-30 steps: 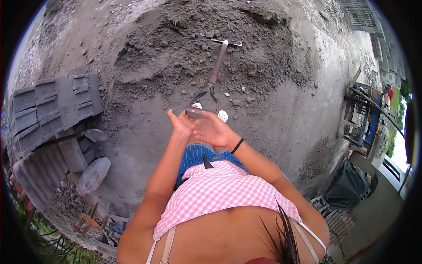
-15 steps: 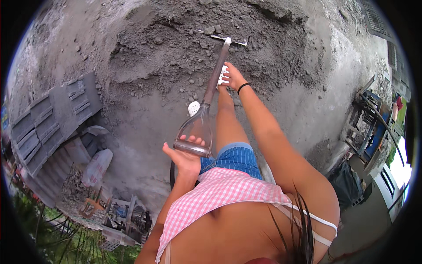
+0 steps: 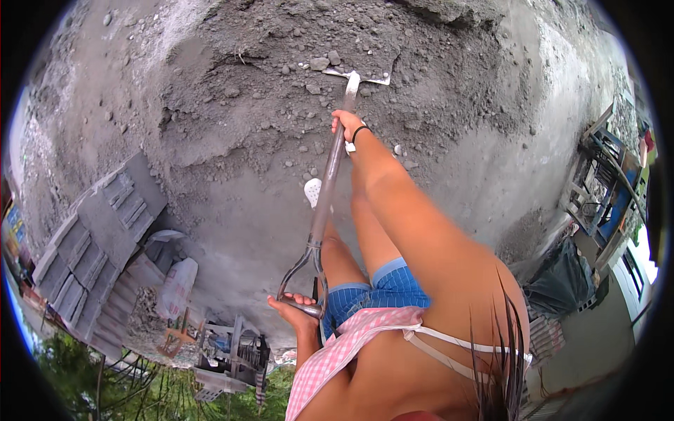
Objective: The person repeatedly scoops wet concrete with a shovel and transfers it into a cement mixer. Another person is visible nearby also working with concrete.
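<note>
A shovel (image 3: 327, 193) with a brown shaft runs from near my body out to a heap of grey sand and gravel (image 3: 421, 77). Its whitish blade (image 3: 372, 78) is partly sunk in the heap, so only the upper edge shows. My left hand (image 3: 302, 316) is closed around the crossbar of the D-shaped handle, palm up. Low on the shaft, just above the blade, my right hand (image 3: 346, 124) wraps around it, with a black band on the wrist. A white perforated clog (image 3: 312, 191) on my foot shows left of the shaft; the other is mostly hidden behind my right arm.
Stacked grey concrete blocks (image 3: 98, 238) stand at the left, with a whitish plastic sack (image 3: 177, 289) beside them. A blue-and-grey metal frame (image 3: 607, 189) and a black plastic sheet (image 3: 562, 281) lie at the right. Small stones (image 3: 326, 60) rest near the blade.
The handle end has come lower and nearer my body, with my left hand on it. My right hand has shifted left with the shaft. The blade sits slightly further left in view.
</note>
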`<state>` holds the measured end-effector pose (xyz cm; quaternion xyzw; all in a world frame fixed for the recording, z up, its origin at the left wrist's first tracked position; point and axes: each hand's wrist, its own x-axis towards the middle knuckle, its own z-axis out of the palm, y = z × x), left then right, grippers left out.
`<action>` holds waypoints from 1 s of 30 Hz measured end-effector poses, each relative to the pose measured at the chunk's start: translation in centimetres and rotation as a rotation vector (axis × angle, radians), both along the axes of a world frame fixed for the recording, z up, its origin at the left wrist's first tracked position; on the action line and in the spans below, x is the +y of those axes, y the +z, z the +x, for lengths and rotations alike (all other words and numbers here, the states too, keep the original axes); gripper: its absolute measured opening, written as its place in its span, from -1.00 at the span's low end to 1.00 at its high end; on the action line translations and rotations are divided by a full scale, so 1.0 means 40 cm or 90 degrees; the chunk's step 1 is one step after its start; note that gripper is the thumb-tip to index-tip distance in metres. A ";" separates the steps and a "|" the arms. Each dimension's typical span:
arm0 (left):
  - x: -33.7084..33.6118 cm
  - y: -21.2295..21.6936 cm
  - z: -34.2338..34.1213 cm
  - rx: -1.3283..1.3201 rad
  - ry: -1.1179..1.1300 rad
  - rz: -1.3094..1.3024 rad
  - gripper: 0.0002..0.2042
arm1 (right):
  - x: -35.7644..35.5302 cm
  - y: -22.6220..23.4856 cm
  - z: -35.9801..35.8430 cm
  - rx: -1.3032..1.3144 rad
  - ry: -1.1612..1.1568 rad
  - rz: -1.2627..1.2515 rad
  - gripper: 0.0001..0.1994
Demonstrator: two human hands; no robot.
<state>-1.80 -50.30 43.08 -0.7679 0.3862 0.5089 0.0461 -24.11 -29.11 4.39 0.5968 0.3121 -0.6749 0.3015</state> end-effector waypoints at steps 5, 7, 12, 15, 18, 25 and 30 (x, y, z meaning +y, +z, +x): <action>-0.100 -0.018 0.094 0.040 -0.070 -0.003 -0.44 | -0.022 0.023 0.087 -0.019 -0.027 -0.018 -0.92; -0.189 -0.004 0.173 0.091 -0.096 -0.014 -0.44 | -0.084 0.081 0.156 0.021 -0.084 -0.057 -0.91; -0.417 0.035 0.289 0.142 -0.179 0.018 -0.41 | -0.121 0.227 0.363 0.114 -0.247 -0.034 -0.93; -0.538 0.047 0.310 0.200 -0.269 0.038 -0.42 | -0.120 0.369 0.480 0.149 -0.321 0.046 -0.92; -0.625 0.047 0.340 0.255 -0.445 0.078 -0.42 | -0.059 0.479 0.652 0.191 -0.500 0.070 -0.87; -0.500 0.154 0.375 0.452 -0.694 0.215 -0.32 | 0.154 0.970 1.164 0.354 -0.779 0.263 -0.86; -0.272 0.238 0.455 0.556 -0.824 0.451 -0.25 | 0.230 1.405 1.679 0.472 -0.955 0.506 -0.82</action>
